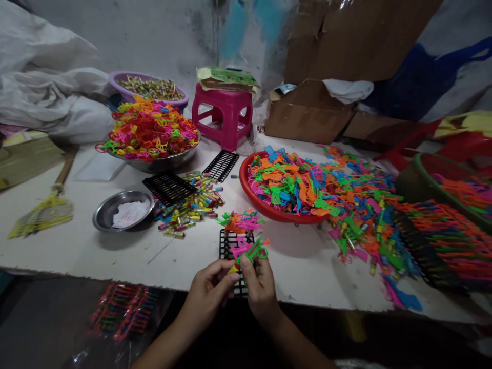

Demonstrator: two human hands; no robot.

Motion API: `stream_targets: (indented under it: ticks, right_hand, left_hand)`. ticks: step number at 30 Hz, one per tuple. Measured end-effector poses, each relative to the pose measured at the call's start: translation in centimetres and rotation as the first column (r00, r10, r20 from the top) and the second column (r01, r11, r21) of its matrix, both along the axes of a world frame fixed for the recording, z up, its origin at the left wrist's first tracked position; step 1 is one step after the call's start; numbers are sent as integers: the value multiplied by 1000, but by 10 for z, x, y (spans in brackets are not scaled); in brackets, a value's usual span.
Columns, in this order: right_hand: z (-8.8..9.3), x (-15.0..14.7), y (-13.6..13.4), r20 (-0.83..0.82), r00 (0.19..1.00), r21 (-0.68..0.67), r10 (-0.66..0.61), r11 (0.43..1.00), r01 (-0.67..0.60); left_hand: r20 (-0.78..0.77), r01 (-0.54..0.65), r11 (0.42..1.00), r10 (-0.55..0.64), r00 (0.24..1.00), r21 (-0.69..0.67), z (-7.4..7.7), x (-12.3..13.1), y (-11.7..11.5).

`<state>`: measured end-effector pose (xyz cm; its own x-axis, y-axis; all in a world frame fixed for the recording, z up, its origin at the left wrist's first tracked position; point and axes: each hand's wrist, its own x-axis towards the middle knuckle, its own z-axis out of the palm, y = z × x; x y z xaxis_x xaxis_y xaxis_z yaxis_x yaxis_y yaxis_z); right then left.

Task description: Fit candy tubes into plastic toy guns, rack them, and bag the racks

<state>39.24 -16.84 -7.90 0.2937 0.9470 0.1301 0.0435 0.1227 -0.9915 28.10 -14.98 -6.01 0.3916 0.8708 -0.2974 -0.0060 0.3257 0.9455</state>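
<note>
My left hand is closed, fingertips pinching a small yellow-and-red tube. Beside it, my right hand grips a green plastic toy with a ring at one end. Tube and toy meet between the fingers; whether they are joined I cannot tell. Under both hands lies a black plastic grid rack, partly hidden. Orange, pink and green toys stand at its far end, and a pink one shows just behind the green toy.
A red basin heaped with plastic toys stands to the right, with more spilled beside it. Leftward are loose tubes, black racks, a steel bowl with paper slips and a heaped metal basin. The table's front edge runs below my hands.
</note>
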Motion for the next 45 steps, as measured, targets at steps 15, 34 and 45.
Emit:
stream_targets:
  ticks: [15,34,45]
  right_hand:
    - [45,86,78,601,792,189,-109,982,-8]
    - [79,93,72,626,757,244,-186,969,36]
    - [46,132,47,460,877,19,-140,989,148]
  left_hand:
    - [-346,296,804,-120,931,516,-41,-11,23]
    - [-605,499,449,123,787,741,-81,7,20]
    - [-542,451,527,21,840,720,-69,6,29]
